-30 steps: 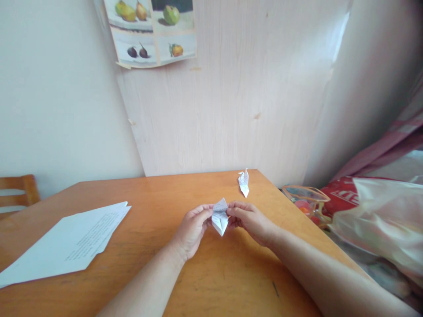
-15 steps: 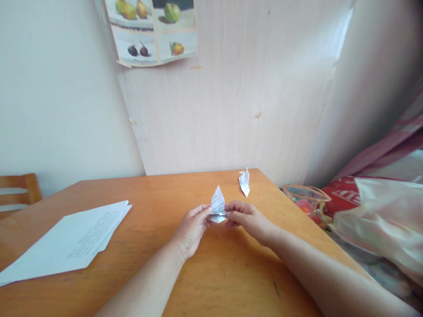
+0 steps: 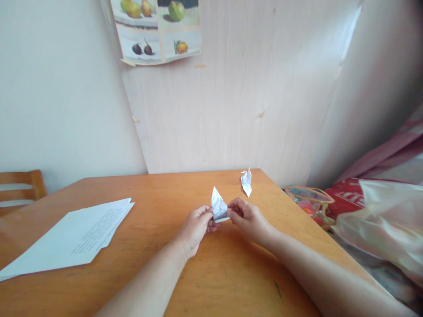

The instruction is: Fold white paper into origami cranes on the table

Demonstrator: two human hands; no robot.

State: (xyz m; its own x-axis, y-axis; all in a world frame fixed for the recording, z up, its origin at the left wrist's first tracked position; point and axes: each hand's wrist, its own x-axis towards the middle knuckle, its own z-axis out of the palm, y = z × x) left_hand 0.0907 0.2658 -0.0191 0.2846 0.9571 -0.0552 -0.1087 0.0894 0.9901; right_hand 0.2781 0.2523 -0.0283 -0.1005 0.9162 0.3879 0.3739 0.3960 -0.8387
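A small folded piece of printed white paper (image 3: 219, 208) is held just above the table, one pointed flap standing up. My left hand (image 3: 197, 226) pinches its left side between thumb and fingers. At its right edge, my right hand (image 3: 248, 219) is closed with thumb and forefinger on the paper's side corner. Beyond my right hand, a finished-looking origami bird (image 3: 246, 182) of the same printed paper rests near the table's far right corner. My fingers hide part of the held paper's lower left.
Printed white sheets (image 3: 72, 240) lie stacked on the left of the wooden table (image 3: 158, 281). Past the right edge are an orange-rimmed clear bag (image 3: 309, 196), a red bag (image 3: 346, 196) and a whitish plastic bag (image 3: 386, 220). A chair back (image 3: 36, 185) stands at far left.
The folded paper has turned and tilted, so its broader side now shows instead of a flat folded edge. My right fingers have shifted slightly to its right corner. The view has moved a little.
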